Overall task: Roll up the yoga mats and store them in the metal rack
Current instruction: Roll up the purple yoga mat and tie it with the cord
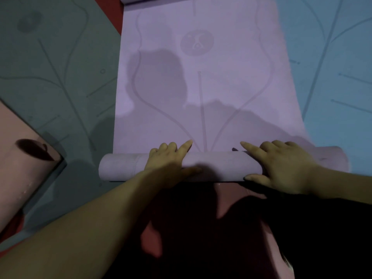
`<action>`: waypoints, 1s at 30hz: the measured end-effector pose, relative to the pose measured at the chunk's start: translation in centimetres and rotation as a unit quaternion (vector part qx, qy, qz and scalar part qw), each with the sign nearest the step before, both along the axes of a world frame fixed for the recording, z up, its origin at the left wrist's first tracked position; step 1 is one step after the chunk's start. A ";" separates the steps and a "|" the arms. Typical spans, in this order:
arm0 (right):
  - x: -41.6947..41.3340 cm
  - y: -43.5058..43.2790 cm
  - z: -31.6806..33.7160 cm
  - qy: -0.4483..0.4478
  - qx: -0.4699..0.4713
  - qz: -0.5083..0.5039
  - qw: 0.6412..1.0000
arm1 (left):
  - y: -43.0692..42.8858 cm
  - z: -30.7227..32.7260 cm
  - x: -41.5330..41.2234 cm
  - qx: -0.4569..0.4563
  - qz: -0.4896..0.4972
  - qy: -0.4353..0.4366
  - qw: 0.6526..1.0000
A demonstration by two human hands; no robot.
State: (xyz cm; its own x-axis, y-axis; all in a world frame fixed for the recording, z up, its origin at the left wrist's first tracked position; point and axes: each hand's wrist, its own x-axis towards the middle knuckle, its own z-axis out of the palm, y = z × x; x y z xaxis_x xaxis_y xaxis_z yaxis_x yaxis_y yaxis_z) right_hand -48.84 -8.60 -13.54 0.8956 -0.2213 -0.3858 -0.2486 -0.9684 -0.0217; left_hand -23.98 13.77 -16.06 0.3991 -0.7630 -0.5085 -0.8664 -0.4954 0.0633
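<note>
- A dark garment (211, 248) is filling the bottom of the view, nearest the camera, and the bare left forearm (84, 224) is reaching forward over it from the lower left.
- The purple yoga mat (201, 87) is lying on the floor straight ahead, most of it flat and stretching away, with curved guide lines and a round emblem printed on it.
- Its near end is sitting wound into a roll (217, 165) lying crosswise just beyond the garment, the roll's left end sticking out a little past the flat part's left edge.
- The left hand (171, 160) is gripping the roll left of centre, fingers bending over the top, the index finger pointing forward and the thumb pressing on the near side.
- The right hand (281, 166) is gripping the roll right of centre in the same way, index finger stretching forward, the other fingers curling over the far side, the thumb lying along the near edge.
- A green yoga mat (50, 67) is lying flat just to the left.
- A blue yoga mat (332, 77) is lying flat on the right, its edge meeting the purple one.
- A pink rolled mat (24, 174) is lying at the lower left, its hollow end facing up.
- Red floor (113, 11) is showing in a strip between the green and purple mats at the top.
</note>
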 end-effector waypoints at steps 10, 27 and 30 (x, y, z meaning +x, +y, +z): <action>2.3 -2.2 0.3 0.061 0.095 -0.035 0.993 | 1.2 -0.1 -1.5 -0.133 0.000 -0.060 0.989; 2.0 -2.5 0.2 0.000 0.044 -0.003 0.999 | -0.8 1.7 0.6 -0.023 -0.006 -0.004 1.000; 2.8 -3.2 0.5 0.035 0.079 -0.021 0.996 | 0.3 1.3 0.6 -0.044 -0.057 -0.028 0.997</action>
